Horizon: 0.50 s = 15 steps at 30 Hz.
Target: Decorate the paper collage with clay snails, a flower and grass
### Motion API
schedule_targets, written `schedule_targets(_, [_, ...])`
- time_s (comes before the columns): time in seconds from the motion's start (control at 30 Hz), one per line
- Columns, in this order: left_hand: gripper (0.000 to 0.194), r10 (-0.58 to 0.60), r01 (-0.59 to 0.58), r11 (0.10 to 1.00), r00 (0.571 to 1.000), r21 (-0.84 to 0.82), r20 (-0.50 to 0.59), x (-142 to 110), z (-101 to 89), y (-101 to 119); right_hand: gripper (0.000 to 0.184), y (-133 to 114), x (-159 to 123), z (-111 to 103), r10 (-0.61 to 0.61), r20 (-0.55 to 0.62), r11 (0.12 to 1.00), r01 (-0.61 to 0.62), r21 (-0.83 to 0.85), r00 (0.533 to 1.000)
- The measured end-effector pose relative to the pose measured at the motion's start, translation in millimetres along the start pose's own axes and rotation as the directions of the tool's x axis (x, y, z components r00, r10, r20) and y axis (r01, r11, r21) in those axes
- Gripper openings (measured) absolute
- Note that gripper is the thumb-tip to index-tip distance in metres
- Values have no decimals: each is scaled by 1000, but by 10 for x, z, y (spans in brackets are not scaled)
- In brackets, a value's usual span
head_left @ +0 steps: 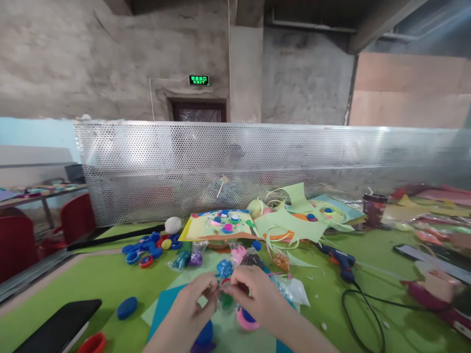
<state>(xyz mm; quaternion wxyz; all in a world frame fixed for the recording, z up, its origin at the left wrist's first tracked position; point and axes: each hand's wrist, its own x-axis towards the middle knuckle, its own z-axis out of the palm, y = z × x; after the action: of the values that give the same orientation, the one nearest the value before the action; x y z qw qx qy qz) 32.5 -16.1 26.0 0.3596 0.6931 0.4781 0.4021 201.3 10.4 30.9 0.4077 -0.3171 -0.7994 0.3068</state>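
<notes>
My left hand and my right hand meet over the middle of the table, fingertips pinched close together. A small red and clear bit shows between them, too small to name. Under the hands lies a light green sheet on a blue sheet. On it are a pink-rimmed piece with blue inside and a blue round piece, partly hidden by my left wrist. Just beyond the fingers lie clear bags of coloured clay: blue, pink and purple.
Left are blue bottle caps, a lone blue cap, a red cap and a black phone. A glue gun with a looping cord lies right. Behind stand a decorated picture, cut green paper and a cup.
</notes>
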Motion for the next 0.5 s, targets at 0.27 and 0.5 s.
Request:
schedule_targets(0.27, [24, -26, 14, 992, 995, -126, -98, -51, -39, 11, 47, 77, -43, 74, 75, 55, 991, -81, 107, 996])
schedule_targets(0.5, [22, 85, -77, 996, 968, 46, -235, -41, -136, -10, 16, 65, 14, 82, 232, 71, 950, -241, 199, 970])
